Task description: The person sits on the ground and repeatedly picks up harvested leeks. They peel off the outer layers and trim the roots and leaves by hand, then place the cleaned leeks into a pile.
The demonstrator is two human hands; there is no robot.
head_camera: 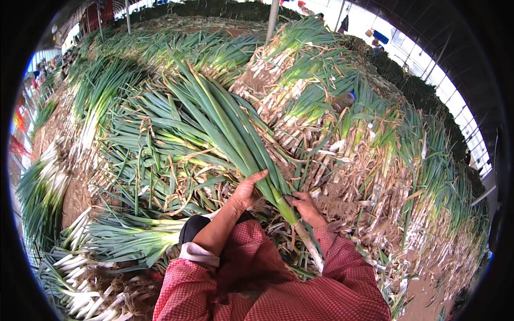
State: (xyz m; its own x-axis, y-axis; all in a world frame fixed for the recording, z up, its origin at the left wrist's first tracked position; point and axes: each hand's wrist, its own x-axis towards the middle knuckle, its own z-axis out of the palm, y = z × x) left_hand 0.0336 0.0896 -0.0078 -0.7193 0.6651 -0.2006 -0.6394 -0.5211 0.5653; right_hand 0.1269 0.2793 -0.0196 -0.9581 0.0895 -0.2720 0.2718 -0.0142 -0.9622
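A large green onion (pixel 241 144) lies slantwise before me, its broad green leaves fanned to the upper left and its pale stem pointing down toward my right sleeve. Around the leaves near their base, my left hand (pixel 245 191) is closed, thumb on top. My right hand (pixel 306 206) is at the upper stem, with fingers against its side where the leaves begin to split; part of the fingers is hidden. Loose leaves and trimmings (pixel 160 140) lie beneath and beyond the onion. By my left knee is a bundle of cleaner green onions (pixel 136 234) with white stems.
Rows of unpeeled green onions (pixel 381 172) with soil and roots cover the right side. White-stemmed onions (pixel 88 285) are piled at lower left, and more bundles (pixel 98 100) lie farther left. A capped bottle (pixel 343 101) rests among the leaves. A metal post (pixel 273 18) stands behind.
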